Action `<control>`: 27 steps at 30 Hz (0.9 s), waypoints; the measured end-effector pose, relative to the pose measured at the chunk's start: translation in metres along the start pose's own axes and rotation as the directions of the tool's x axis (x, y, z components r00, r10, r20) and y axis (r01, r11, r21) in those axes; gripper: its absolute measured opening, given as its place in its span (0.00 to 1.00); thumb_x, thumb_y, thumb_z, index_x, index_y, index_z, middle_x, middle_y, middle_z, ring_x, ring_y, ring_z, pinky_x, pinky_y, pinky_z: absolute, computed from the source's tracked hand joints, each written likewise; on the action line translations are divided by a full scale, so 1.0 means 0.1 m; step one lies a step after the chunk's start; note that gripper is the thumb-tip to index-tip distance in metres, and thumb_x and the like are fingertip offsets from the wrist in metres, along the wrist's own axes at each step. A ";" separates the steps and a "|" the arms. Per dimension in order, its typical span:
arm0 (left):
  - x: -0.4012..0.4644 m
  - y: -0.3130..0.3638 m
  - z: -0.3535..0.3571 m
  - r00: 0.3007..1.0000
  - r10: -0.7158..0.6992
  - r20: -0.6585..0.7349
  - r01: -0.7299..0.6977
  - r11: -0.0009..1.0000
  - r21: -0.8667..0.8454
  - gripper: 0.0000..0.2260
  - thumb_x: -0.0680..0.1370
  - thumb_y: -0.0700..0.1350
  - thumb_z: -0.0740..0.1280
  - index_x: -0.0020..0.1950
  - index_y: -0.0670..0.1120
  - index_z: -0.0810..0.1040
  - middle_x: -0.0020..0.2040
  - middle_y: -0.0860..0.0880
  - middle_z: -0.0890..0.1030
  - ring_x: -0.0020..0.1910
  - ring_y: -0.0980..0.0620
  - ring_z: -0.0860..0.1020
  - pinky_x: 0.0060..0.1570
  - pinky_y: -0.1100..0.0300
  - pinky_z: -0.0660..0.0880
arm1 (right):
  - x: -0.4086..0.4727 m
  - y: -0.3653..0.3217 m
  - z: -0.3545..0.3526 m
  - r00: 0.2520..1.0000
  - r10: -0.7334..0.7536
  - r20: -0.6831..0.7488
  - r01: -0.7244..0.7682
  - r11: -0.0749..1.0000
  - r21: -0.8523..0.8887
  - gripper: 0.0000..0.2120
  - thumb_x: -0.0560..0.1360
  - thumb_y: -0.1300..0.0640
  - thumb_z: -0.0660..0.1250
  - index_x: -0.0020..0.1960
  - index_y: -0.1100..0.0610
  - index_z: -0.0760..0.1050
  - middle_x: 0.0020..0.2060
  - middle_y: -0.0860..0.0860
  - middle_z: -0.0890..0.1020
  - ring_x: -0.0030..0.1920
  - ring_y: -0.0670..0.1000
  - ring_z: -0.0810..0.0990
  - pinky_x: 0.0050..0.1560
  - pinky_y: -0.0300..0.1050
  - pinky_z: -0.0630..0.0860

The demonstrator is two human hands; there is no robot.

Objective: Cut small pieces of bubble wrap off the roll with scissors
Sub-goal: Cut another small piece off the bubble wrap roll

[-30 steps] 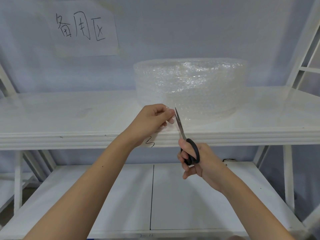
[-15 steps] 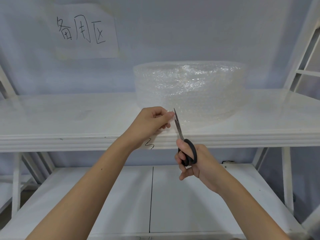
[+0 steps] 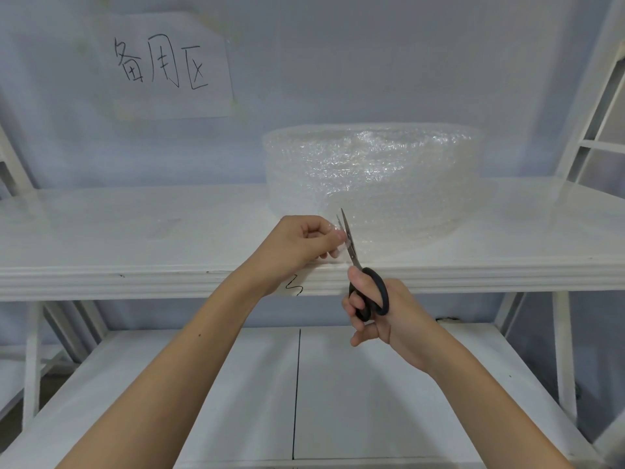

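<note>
Bubble wrap, clear plastic roll [image 3: 372,177], lies on white shelf [image 3: 135,231] just beyond the fingers. Left hand [image 3: 304,245] pinches loose flap [image 3: 341,245] taut; right hand [image 3: 378,313] grips black-handled steel scissors [image 3: 348,242], blades narrowly parted beside left fingertips. Step: mid-cut. Next, likely: close blades through the flap. Both forearms reach up and forward.

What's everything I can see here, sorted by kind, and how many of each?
Hands: 2, the left hand and the right hand
Scissors: 1
Bubble wrap roll: 1
Paper sign on the wall: 1
Shelves: 2, the upper shelf and the lower shelf
Total: 7
</note>
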State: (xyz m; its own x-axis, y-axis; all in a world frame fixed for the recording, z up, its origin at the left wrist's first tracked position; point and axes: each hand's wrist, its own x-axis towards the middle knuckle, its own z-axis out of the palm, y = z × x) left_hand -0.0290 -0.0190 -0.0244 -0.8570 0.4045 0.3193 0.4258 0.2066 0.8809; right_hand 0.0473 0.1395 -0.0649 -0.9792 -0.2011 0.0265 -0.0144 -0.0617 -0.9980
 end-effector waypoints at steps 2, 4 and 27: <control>0.00 0.00 0.00 1.000 -0.001 0.001 0.001 1.000 -0.003 0.09 0.78 0.45 0.70 0.38 0.48 0.81 0.33 0.53 0.81 0.34 0.58 0.75 0.41 0.65 0.73 | 0.00 0.00 -0.01 1.000 -0.007 -0.008 0.007 1.000 -0.005 0.22 0.68 0.41 0.67 0.32 0.59 0.67 0.30 0.53 0.72 0.28 0.51 0.67 0.31 0.45 0.77; 0.00 0.00 0.00 1.000 0.000 0.000 0.000 1.000 -0.005 0.09 0.78 0.45 0.70 0.38 0.47 0.81 0.32 0.53 0.81 0.33 0.58 0.75 0.40 0.66 0.73 | 0.01 0.01 -0.01 1.000 -0.012 -0.020 0.012 1.000 -0.007 0.22 0.68 0.41 0.68 0.32 0.59 0.67 0.30 0.53 0.72 0.27 0.50 0.67 0.31 0.45 0.77; -0.01 0.02 -0.01 0.997 -0.023 0.069 0.023 1.000 -0.003 0.08 0.78 0.43 0.70 0.39 0.47 0.81 0.32 0.52 0.81 0.34 0.57 0.77 0.45 0.60 0.74 | 0.06 -0.04 -0.02 0.999 -0.037 -0.030 0.037 0.999 -0.014 0.24 0.63 0.37 0.69 0.31 0.59 0.68 0.29 0.53 0.72 0.25 0.50 0.68 0.28 0.44 0.77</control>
State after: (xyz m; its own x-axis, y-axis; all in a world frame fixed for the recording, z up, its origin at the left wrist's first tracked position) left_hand -0.0275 -0.0200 -0.0231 -0.8443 0.4603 0.2744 0.4052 0.2133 0.8890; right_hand 0.0407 0.1404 -0.0606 -0.9836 -0.1697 0.0619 -0.0532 -0.0552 -0.9971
